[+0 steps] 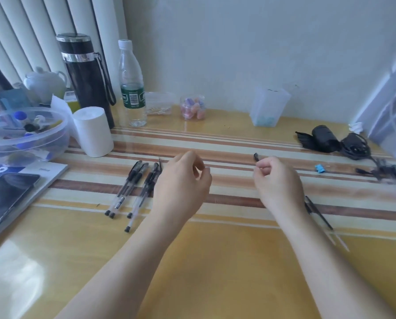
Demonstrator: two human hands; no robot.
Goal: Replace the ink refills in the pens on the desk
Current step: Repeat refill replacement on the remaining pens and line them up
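Note:
Several clear gel pens with black grips [132, 187] lie side by side on the striped desk, left of centre. My left hand [183, 180] hovers just right of them, fingers curled loosely with nothing visible in them. My right hand [277, 178] is held over the desk's middle right, its fingertips pinched on a small dark pen part [256, 157] that sticks up above them. A thin dark refill [319, 212] lies on the desk beside my right wrist, partly hidden by it. Small dark pen parts [385, 173] lie scattered at the far right.
At the left stand a clear bowl of oddments [24, 132], a white paper roll [93, 132], a black flask [86, 79] and a water bottle [132, 84]. A phone on a booklet [8, 194] lies front left. A translucent cup [269, 107], a small jar [192, 108] and a black cable bundle [335, 141] sit further back.

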